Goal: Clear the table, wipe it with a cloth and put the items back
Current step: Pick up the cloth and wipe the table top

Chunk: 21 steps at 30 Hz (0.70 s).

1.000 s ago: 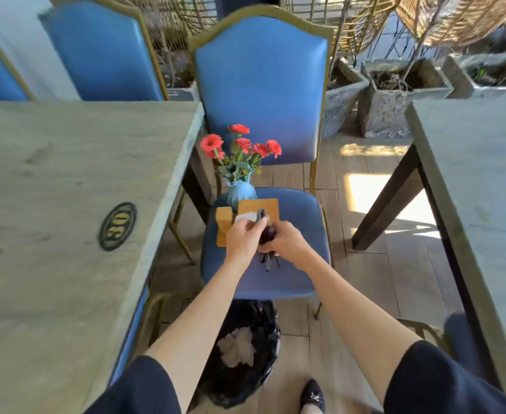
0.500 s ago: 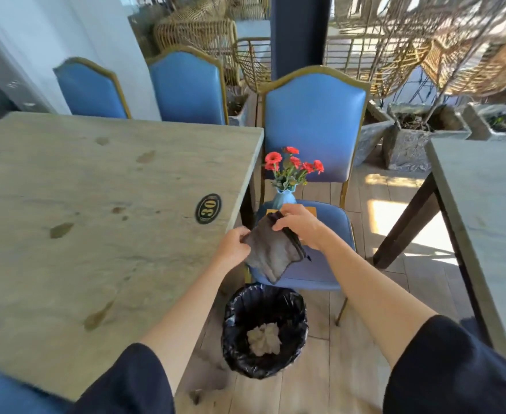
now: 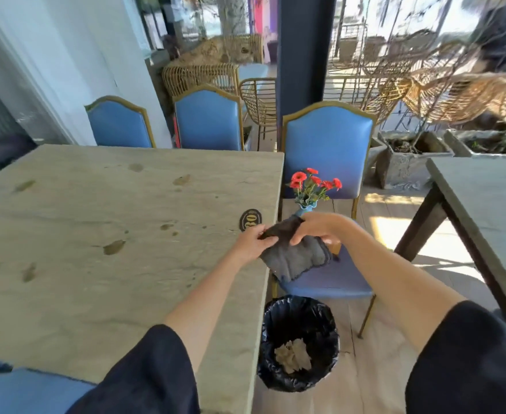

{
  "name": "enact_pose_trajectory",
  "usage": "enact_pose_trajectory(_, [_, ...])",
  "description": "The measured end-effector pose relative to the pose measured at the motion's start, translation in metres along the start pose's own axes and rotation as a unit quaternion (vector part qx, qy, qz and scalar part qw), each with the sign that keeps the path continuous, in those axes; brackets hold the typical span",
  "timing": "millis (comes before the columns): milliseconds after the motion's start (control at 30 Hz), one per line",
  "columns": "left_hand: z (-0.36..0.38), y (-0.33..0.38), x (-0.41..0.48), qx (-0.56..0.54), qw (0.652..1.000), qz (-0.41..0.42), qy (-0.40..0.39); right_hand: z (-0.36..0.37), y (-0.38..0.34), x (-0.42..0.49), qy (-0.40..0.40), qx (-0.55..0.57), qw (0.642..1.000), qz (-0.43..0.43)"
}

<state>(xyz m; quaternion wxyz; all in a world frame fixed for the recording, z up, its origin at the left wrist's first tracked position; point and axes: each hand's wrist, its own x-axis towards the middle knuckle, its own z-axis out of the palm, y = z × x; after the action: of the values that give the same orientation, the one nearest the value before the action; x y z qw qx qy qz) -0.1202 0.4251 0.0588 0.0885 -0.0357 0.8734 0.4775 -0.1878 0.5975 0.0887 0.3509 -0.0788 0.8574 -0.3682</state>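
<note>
Left hand (image 3: pixel 253 242) and right hand (image 3: pixel 314 227) pinch the cloth (image 3: pixel 293 259) spread open, just right of the stained table (image 3: pixel 96 222), probably readying the wipe.

Single head-worn wide-angle view, looking forward and down from above the person's forearms. The worktop (image 3: pixel 96 234) fills the left half at close range. A blue chair (image 3: pixel 329 144) stands ahead, a bin (image 3: pixel 325 327) nearly underfoot.
</note>
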Motion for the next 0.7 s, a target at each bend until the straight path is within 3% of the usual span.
enact_pose_trajectory(100, [-0.015, -0.009, -0.017, 0.028, 0.999, 0.002, -0.038, 0.019, -0.031, -0.006, 0.074, -0.098, 0.992, -0.016])
enact_pose_trajectory(200, [-0.042, -0.013, -0.023, 0.048, 0.998, 0.0, -0.028, 0.033, -0.061, -0.006, 0.161, -0.18, 0.97, -0.04])
enact_pose_trajectory(333, [-0.091, -0.014, -0.001, 0.038, 0.999, 0.011, 0.025, 0.033, -0.096, 0.015, 0.185, -0.134, 0.972, -0.056])
enact_pose_trajectory(467, [-0.137, -0.047, 0.05, -0.004, 0.996, -0.05, 0.071, 0.025, -0.127, 0.056, 0.162, -0.03, 0.985, -0.057])
enact_pose_trajectory(533, [-0.159, -0.07, 0.077, 0.031, 0.995, -0.053, 0.083, 0.024, -0.14, 0.087, 0.164, 0.014, 0.983, -0.078])
enact_pose_trajectory(700, [-0.201, -0.118, 0.147, 0.152, 0.986, -0.035, 0.059, 0.027, -0.169, 0.191, 0.255, -0.008, 0.963, -0.088])
